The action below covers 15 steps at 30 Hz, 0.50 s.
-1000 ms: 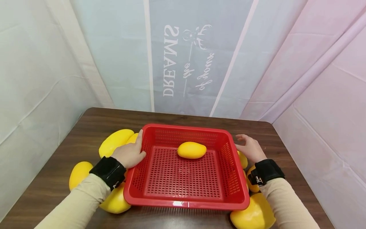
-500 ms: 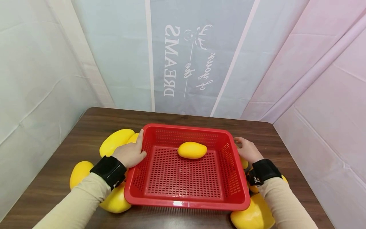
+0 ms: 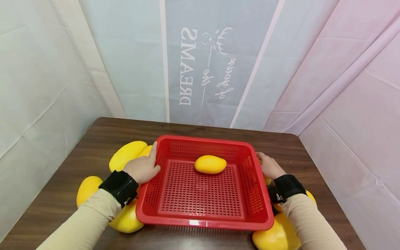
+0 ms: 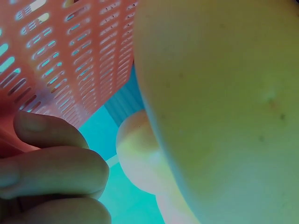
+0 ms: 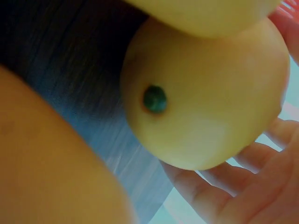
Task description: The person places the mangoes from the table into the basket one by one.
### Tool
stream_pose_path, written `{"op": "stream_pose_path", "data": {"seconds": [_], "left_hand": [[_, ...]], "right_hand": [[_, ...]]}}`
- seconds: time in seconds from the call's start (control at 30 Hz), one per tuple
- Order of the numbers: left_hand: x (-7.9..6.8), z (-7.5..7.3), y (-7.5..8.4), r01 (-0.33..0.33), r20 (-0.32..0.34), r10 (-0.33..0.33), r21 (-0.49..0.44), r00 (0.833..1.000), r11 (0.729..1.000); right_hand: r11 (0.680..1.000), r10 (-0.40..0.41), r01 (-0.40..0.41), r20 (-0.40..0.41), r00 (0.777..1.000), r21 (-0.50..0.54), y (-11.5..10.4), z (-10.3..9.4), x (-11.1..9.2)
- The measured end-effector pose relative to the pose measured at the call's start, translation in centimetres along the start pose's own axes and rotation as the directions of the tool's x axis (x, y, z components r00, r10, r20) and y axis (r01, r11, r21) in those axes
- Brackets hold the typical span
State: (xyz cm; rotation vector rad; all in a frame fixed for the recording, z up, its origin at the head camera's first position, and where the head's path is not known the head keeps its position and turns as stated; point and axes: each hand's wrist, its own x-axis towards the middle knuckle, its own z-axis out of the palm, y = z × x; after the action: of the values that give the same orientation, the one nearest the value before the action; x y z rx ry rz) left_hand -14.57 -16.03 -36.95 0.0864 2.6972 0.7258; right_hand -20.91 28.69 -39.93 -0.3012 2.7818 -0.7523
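A red perforated plastic basket (image 3: 201, 222) stands mid-table with one yellow mango (image 3: 210, 164) lying inside. My left hand (image 3: 142, 168) grips its left rim, the index finger stretched along the edge; in the left wrist view, curled fingers (image 4: 56, 172) lie against the outer wall. Just outside the right wall, my right hand (image 3: 271, 166) holds another mango (image 5: 201, 102), mostly hidden from the head view. The right wrist view shows the fingers curved round that mango, its green stem end facing the camera, with other mangoes close by.
Left of the basket lie several mangoes (image 3: 127, 154), some partly under my left forearm. More mangoes (image 3: 276, 234) lie along its right side, by my right forearm. The dark wooden table (image 3: 193, 126) meets a printed curtain (image 3: 206, 69) at the back.
My right hand has drawn in toward the basket's right side and lower, its fingers closing round the mango there. The left hand and the basket stay put.
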Motion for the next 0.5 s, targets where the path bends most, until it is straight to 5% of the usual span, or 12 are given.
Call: {"op": "stream_pose_path", "data": {"seconds": [0.5], "left_hand": [[0.06,0.00,-0.02,0.008,0.003,-0.008,-0.005,1.000,1.000]], "right_hand": [[1.000,0.009,-0.009,0.028,1.000,0.006,0.72,0.49,0.51]]}}
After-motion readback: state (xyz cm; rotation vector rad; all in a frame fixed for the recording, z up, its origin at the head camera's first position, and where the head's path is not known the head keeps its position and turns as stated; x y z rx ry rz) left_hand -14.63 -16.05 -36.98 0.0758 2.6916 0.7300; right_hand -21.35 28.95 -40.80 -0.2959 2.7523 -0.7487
